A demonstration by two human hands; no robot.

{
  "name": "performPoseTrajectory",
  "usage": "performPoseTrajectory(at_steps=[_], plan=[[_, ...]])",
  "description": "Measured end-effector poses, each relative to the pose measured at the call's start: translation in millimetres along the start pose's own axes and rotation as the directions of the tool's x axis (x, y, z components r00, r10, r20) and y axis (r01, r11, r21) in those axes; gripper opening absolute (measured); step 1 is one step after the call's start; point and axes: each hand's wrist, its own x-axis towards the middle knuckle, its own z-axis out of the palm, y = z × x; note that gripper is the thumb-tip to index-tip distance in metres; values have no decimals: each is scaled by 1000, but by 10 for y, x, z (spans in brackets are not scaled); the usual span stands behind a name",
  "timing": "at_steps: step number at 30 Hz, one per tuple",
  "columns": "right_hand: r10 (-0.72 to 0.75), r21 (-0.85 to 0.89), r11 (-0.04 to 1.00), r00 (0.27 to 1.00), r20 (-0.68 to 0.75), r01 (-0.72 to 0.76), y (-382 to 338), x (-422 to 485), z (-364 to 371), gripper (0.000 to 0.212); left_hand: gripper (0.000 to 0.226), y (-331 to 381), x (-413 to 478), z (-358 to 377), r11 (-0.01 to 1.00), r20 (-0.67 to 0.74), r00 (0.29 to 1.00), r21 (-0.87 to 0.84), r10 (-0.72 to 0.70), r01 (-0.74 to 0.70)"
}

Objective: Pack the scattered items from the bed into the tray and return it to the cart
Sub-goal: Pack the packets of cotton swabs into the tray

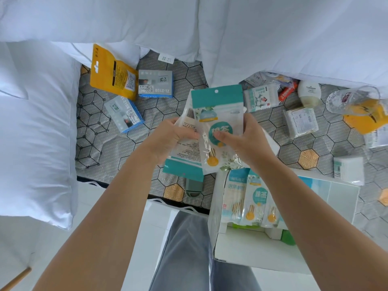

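Grey hexagon mattress point(147, 116) shows bare patches ahead of both hands, walled by white pillows point(35, 133) left and beyond. Left hand point(170, 137) grips one swab packet point(184, 156); right hand point(241, 139) pinches a second swab packet point(217, 110) overlapping it. White tray point(252, 246) sits beneath the right forearm, overhanging the mattress edge.

Bedroom: white pillows point(35, 131) on a patterned mattress point(117, 143).
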Motion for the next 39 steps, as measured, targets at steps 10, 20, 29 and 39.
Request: performPoseTrajectory(at_steps=[10, 20, 29, 39], plan=[[111, 393, 904, 981, 162, -167, 136, -47, 127, 20, 12, 75, 80, 386, 969, -179, 982, -226, 56, -96], [230, 482, 838, 967, 110, -254, 232, 53, 111, 27, 33, -83, 287, 310, 998, -432, 902, -66, -20, -10], [302, 528, 798, 951, 66, -291, 284, 106, 106, 27, 22, -531, 731, 174, 937, -629, 695, -214, -348, 275], [302, 557, 776, 950, 82, -295, 325, 116, 70, 19, 23, -432, 618, 194, 904, -418, 817, -332, -397, 269]])
